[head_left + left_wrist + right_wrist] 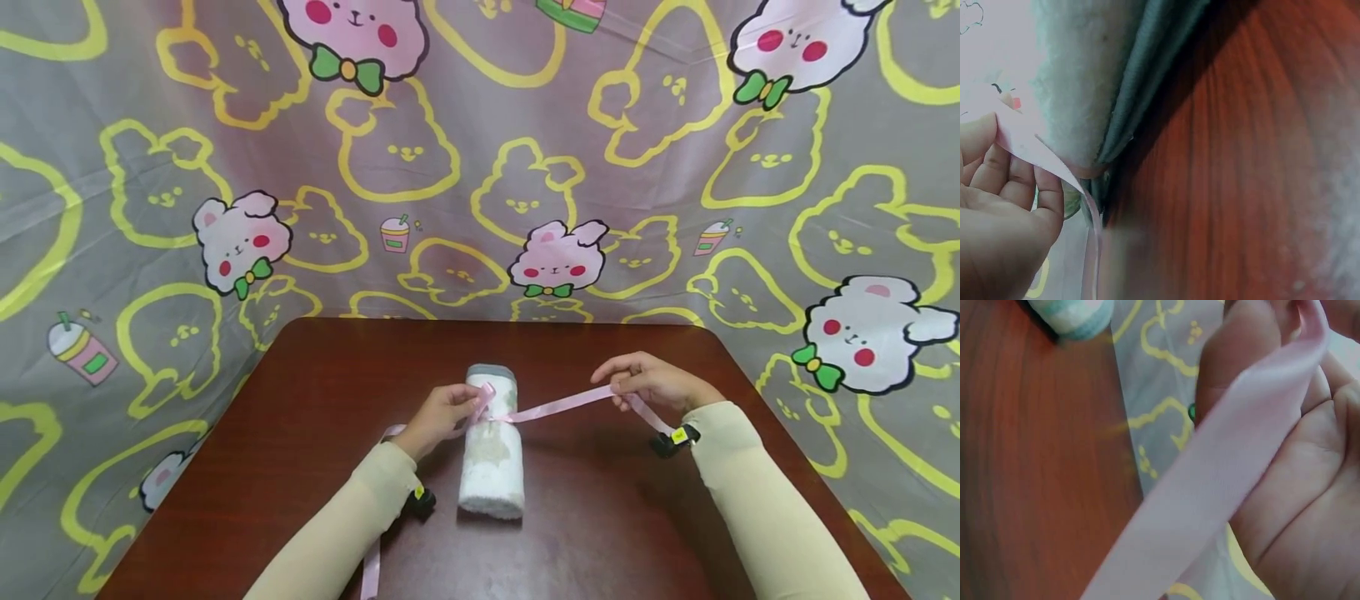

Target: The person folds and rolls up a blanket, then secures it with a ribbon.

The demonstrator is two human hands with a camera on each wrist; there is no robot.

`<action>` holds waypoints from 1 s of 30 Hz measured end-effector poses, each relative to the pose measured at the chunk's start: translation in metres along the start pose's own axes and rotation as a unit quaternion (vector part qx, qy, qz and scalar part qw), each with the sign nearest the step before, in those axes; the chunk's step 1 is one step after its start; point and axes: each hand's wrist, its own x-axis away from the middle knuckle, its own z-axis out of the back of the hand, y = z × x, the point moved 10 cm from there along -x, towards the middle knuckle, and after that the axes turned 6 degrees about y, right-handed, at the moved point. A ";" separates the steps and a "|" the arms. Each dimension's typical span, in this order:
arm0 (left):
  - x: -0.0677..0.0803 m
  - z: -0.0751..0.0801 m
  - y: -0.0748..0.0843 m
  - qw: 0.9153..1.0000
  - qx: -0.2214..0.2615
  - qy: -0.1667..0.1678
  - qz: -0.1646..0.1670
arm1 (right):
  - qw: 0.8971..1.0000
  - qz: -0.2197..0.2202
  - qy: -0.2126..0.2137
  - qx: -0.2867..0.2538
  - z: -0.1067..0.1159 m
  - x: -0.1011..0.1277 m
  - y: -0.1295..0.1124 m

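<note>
A rolled white fuzzy cloth (491,479) with pale beige patches and a grey far end lies lengthwise on the table. Round its middle runs a pink ribbon (562,406). My left hand (435,419) pinches a short length of this ribbon at the roll's left side; the left wrist view shows the ribbon (1041,153) between thumb and fingers, beside the cloth's fleecy side (1079,81). Off to the right, my right hand (663,385) pinches the other length, stretched nearly straight from the roll. In the right wrist view the ribbon (1210,462) trails across the palm.
The dark reddish-brown table (322,367) carries the roll. A loose ribbon tail (371,571) hangs near my left forearm. Behind and to both sides hangs a grey curtain (450,108) with yellow outlines and cartoon animals. A black wrist camera (667,442) sits at the right cuff.
</note>
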 end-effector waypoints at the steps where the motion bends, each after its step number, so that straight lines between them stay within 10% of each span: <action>1: 0.000 -0.001 0.000 1.000 -0.002 0.001 0.001 | 1.000 -0.005 -0.005 0.008 0.002 0.002 -0.002; 9: 0.001 -0.003 0.002 1.000 -0.001 -0.003 -0.006 | 0.996 -0.048 -0.051 0.059 0.016 0.018 -0.024; 16: 0.000 -0.003 0.002 1.000 0.006 -0.008 -0.013 | 0.996 0.005 -0.084 0.032 0.024 0.032 -0.060; 30: 0.000 -0.001 0.003 1.000 -0.011 -0.016 -0.006 | 0.991 0.135 0.002 0.006 0.052 0.037 -0.111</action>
